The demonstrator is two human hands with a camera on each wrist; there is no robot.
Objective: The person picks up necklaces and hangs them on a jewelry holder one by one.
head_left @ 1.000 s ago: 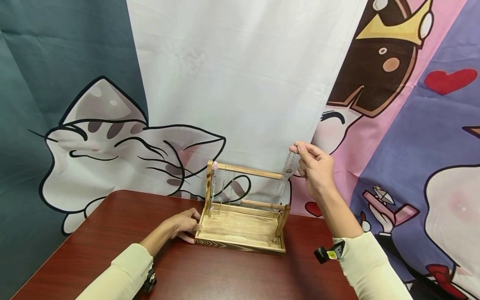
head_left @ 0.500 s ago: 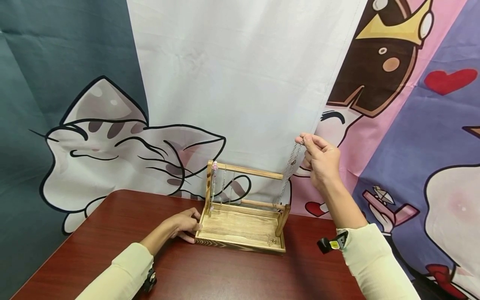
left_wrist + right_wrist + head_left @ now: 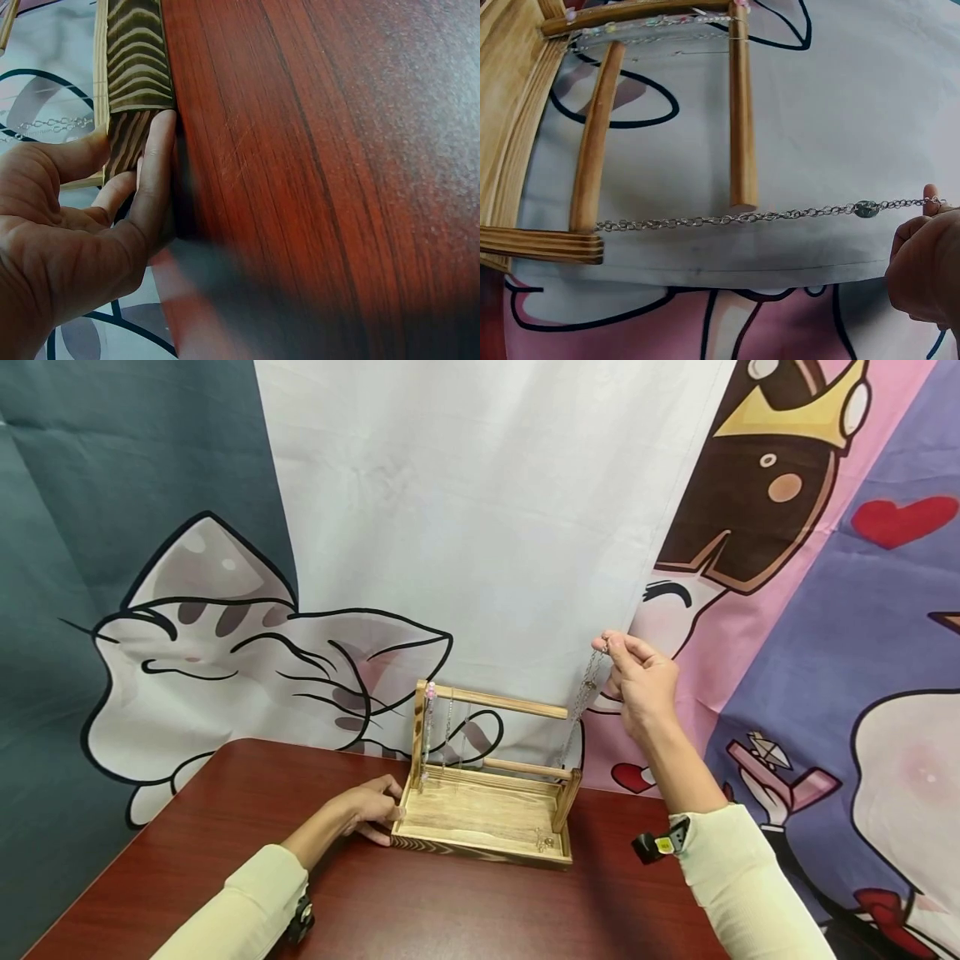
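Note:
My right hand [image 3: 647,689] is raised at the back right, pinching one end of a silver chain necklace [image 3: 585,693]. In the right wrist view the chain necklace [image 3: 780,215] runs past the free end of the upper bar, with a dark round bead near my fingers, down to the lower bar. The wooden jewelry stand [image 3: 480,853] has a shallow tray and two bars. My left hand [image 3: 367,810] grips its left end; in the left wrist view the thumb is on the tray's rim [image 3: 101,90] and the fingers lie along its outer side.
Several necklaces [image 3: 448,727], one with pink beads, hang at the left of the upper bar [image 3: 502,702]. A small piece of jewelry [image 3: 546,842] lies in the tray's front right corner. The stand is on a reddish-brown table [image 3: 420,910], with a printed cloth [image 3: 480,527] behind.
My right hand has risen slightly and moved right, drawing the chain necklace with it, then stayed almost still. My left hand and the jewelry stand have not moved.

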